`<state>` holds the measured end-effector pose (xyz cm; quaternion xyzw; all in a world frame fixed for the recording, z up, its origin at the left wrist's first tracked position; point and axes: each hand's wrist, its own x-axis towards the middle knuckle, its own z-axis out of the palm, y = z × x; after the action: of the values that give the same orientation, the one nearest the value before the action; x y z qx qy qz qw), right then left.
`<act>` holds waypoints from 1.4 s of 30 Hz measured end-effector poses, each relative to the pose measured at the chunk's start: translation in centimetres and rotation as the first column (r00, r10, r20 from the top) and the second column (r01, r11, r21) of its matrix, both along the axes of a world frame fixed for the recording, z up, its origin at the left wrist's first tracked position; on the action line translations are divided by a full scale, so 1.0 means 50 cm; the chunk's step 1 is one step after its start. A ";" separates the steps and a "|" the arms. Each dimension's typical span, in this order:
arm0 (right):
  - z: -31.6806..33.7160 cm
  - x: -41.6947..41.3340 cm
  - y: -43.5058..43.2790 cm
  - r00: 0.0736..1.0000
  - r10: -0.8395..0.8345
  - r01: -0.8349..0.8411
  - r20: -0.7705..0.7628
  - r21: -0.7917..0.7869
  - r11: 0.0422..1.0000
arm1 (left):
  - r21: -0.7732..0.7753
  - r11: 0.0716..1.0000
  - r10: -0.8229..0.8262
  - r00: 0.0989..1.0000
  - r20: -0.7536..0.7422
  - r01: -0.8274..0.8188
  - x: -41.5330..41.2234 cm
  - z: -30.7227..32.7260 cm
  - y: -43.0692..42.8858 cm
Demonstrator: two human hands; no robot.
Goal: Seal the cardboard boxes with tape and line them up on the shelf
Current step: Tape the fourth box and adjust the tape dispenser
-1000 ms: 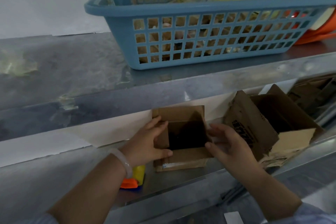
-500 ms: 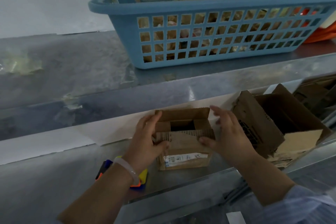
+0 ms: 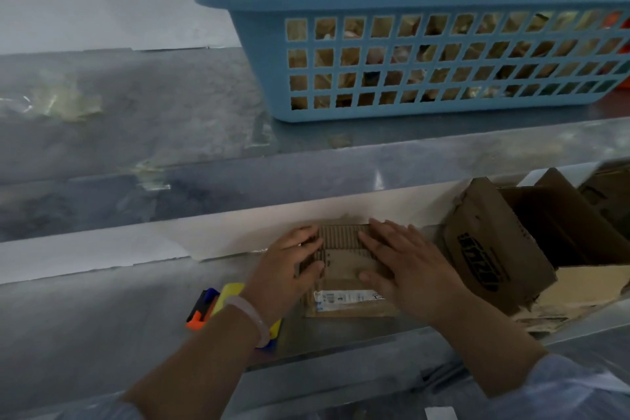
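Observation:
A small cardboard box (image 3: pixel 342 256) stands on the lower metal shelf (image 3: pixel 102 310), its top flaps folded down flat and a white label on its front face. My left hand (image 3: pixel 289 266) lies over the box's left side, fingers on top and thumb on the front. My right hand (image 3: pixel 405 262) presses flat on the right part of the top flaps. A yellow, blue and orange tape dispenser (image 3: pixel 211 307) lies on the shelf just left of the box, partly hidden by my left wrist.
A larger open cardboard box (image 3: pixel 504 249) lies tipped on its side right of the small one, with more cardboard behind it. On the upper shelf stands a blue plastic basket (image 3: pixel 426 54) holding tape rolls and wrapped items. Tape scraps stick to the upper shelf at left.
The small box was open a second ago with both hands at its sides. Its flaps folded inward, and both hands now press them flat. The view shifted left.

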<state>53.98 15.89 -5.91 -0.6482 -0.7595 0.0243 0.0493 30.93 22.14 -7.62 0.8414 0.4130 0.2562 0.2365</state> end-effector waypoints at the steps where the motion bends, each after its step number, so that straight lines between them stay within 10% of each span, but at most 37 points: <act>1: -0.003 -0.006 0.004 1.000 0.008 -0.008 0.004 -0.025 1.000 | -0.005 1.000 0.012 1.000 0.001 -0.012 -0.003 0.004 -0.006; 8: -0.011 -0.005 0.005 0.994 0.103 -0.101 0.030 -0.050 0.994 | -0.269 0.864 0.490 0.835 0.251 -0.426 -0.094 0.010 -0.126; 12: -0.004 -0.044 0.009 0.987 0.147 -0.143 0.060 -0.063 0.988 | -0.847 0.409 0.813 0.557 0.169 -0.339 -0.150 -0.039 -0.186; 16: -0.001 -0.067 0.008 0.970 0.191 -0.181 0.152 -0.080 0.980 | -0.993 0.118 0.952 0.286 0.109 -0.016 -0.149 -0.073 -0.181; 24: -0.002 -0.106 -0.003 0.954 0.236 -0.223 0.186 -0.087 0.971 | -0.973 0.188 0.971 0.174 0.163 -0.138 -0.146 -0.089 -0.118; 34: -0.003 -0.127 -0.017 0.959 0.193 -0.206 0.209 0.043 0.978 | -0.792 0.590 0.789 0.316 0.527 -0.153 -0.234 -0.009 -0.195; 38: 0.042 -0.157 -0.040 0.963 0.244 -0.203 -0.110 0.298 0.933 | -0.667 0.743 0.625 0.295 0.723 0.058 -0.254 0.041 -0.216; 42: 0.081 -0.206 -0.062 0.753 0.249 -0.057 -0.609 0.316 0.947 | -0.556 0.758 0.498 0.248 0.831 0.341 -0.228 0.087 -0.225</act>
<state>43.70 12.80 -1.87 -0.5221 -0.7431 0.1417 0.3939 19.53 10.91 -3.24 0.3382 0.2838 0.5671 0.6953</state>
